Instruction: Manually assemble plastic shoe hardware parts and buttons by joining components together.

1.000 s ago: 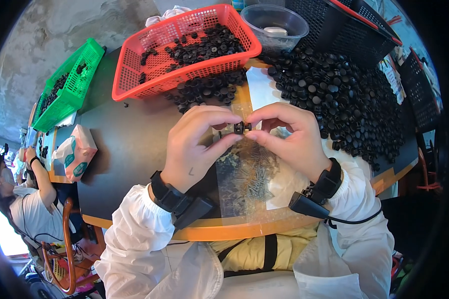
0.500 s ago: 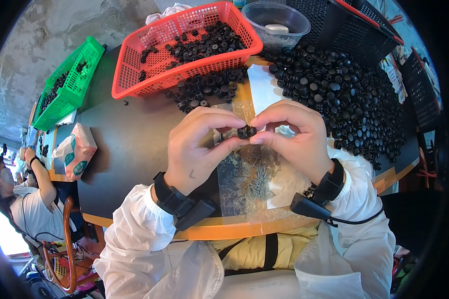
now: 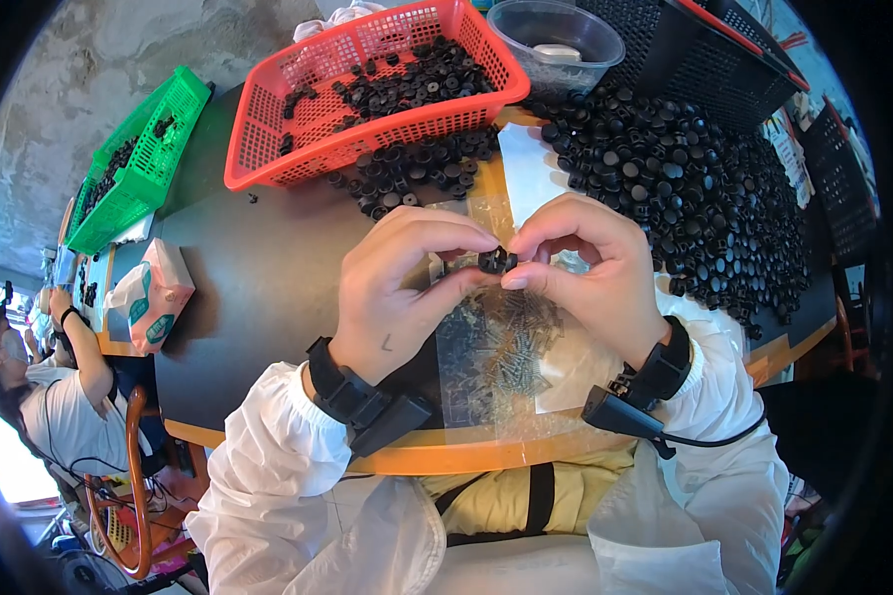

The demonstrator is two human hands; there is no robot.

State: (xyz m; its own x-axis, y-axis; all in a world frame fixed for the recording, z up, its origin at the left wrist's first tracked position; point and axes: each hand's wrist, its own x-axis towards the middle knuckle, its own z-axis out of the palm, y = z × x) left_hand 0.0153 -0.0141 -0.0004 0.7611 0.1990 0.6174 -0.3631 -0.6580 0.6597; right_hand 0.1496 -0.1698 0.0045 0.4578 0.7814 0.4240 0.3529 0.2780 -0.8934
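Between my two hands, over the middle of the table, is a small round black plastic part [image 3: 494, 261]. Thumb and forefinger of my left hand [image 3: 397, 273] pinch it from the left. From the right, my right hand [image 3: 587, 263] grips it the same way, so its finger ends partly cover it. Below the hands, a heap of metal screws [image 3: 516, 355] lies on a clear plastic sheet [image 3: 458, 382]. A large pile of black round caps [image 3: 680, 183] spreads to the right of my right hand. More black parts [image 3: 407, 174] lie beyond my left hand.
A red basket [image 3: 377, 134] with black parts stands at the back, beside a clear tub [image 3: 556, 74]. Black crates [image 3: 709, 64] stand back right. At left are a green basket [image 3: 149, 169] and a tissue pack [image 3: 159, 297]. Another person [image 3: 64, 397] sits far left.
The black part has turned slightly between my fingers, and both hands have shifted a little to the right in the picture. My grip on it stays the same.
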